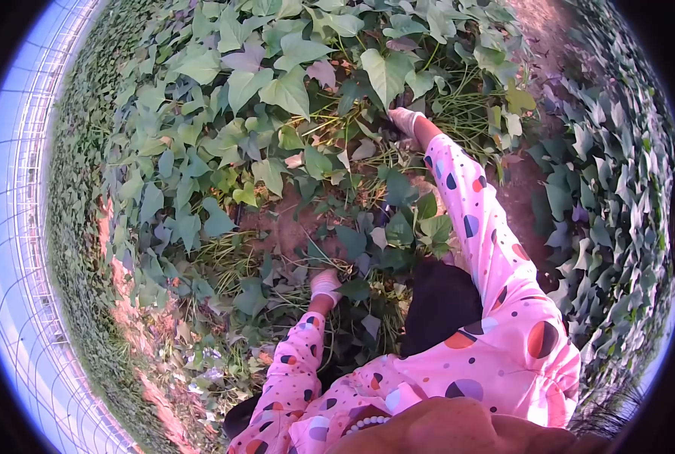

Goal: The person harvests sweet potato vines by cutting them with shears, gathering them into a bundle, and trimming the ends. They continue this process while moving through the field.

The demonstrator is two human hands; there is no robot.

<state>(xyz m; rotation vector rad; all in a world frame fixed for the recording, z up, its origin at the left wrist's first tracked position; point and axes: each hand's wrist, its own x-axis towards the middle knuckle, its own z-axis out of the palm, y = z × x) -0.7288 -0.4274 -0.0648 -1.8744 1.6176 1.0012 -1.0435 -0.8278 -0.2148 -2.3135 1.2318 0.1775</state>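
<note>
I look down on a bed of green heart-shaped vine leaves growing over brown soil. My right hand, in a pale glove, reaches far forward into the leaves and thin stems; its fingers are buried in the foliage, so what it holds is hidden. My left hand, also gloved, rests low among stems and leaves close to my body, its fingers curled into the greenery. Both arms wear pink sleeves with coloured dots.
More leafy rows run along the right side, past a bare earth path. A greenhouse frame and covering curve along the left. Dry leaf litter lies at the lower left.
</note>
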